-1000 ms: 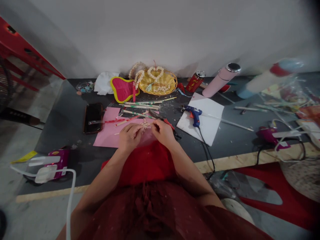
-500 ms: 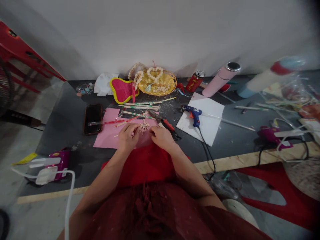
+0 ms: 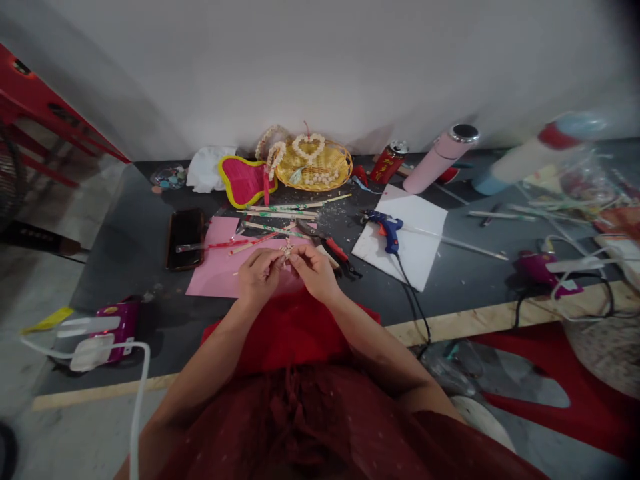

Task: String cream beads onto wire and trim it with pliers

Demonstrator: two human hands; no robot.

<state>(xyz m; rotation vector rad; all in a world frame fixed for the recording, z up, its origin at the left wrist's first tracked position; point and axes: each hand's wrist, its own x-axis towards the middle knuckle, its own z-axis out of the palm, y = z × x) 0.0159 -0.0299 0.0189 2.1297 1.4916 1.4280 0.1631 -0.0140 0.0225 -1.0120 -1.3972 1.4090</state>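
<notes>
Over the pink paper (image 3: 215, 273), my two hands meet at a small beige cluster (image 3: 287, 251) that looks made of short wooden pieces; its exact kind is too small to make out. My left hand (image 3: 258, 273) is closed, its fingertips pinched at the cluster's left side. From the right, my right hand (image 3: 317, 272) pinches the same piece between thumb and fingers, covering much of it. Just behind lie printed paper-wrapped chopsticks (image 3: 283, 215). Red-handled pliers (image 3: 336, 249) rest beside my right hand.
A blue glue gun (image 3: 390, 230) lies on a white board (image 3: 423, 257), its cord hanging over the table edge. A phone (image 3: 185, 239) is at left. Behind stand a yellow basket (image 3: 345, 177), a red can (image 3: 389, 162) and a pink flask (image 3: 440, 159). Purple power blocks (image 3: 125, 327) flank the table.
My right hand has moved left and slightly up, its fingers now closing on the beige cluster. My left hand has barely shifted. The cluster is more covered by fingers than before.
</notes>
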